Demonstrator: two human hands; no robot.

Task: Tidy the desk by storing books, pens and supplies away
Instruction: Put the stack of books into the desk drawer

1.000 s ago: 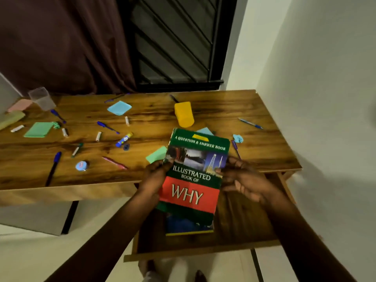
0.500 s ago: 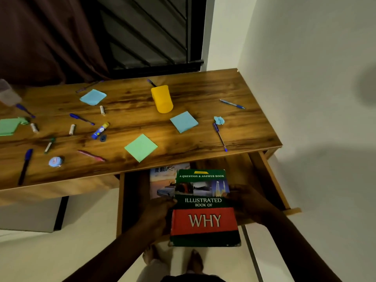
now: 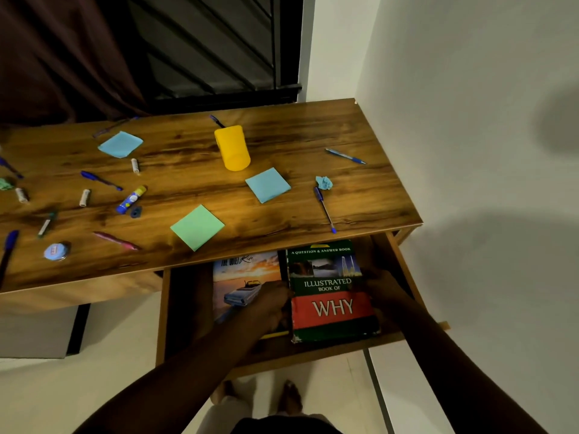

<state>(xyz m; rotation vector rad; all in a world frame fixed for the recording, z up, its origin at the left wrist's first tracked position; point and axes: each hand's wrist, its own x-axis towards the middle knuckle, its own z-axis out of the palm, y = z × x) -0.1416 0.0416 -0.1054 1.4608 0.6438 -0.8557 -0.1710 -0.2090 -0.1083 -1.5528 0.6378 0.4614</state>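
Observation:
The green and red book titled "Illustrated Book of Why" (image 3: 330,292) lies flat in the right half of the open wooden drawer (image 3: 313,355). My left hand (image 3: 269,303) grips its left edge and my right hand (image 3: 383,297) grips its right edge. Beside it on the left lies another book (image 3: 241,277) with a car and sunset on the cover, partly under my left hand. On the wooden desk (image 3: 297,133) above lie several pens, among them a blue one (image 3: 325,209) near the front edge.
On the desk lie a yellow cup on its side (image 3: 232,147), blue sticky notes (image 3: 268,184) (image 3: 120,144), a green note pad (image 3: 197,227), a glue stick (image 3: 131,199), a crumpled blue paper (image 3: 324,182) and a pink pen (image 3: 115,240). A white wall borders the right side.
Both hands have carried the book from above the desk edge down into the drawer, where it now lies beside the other book.

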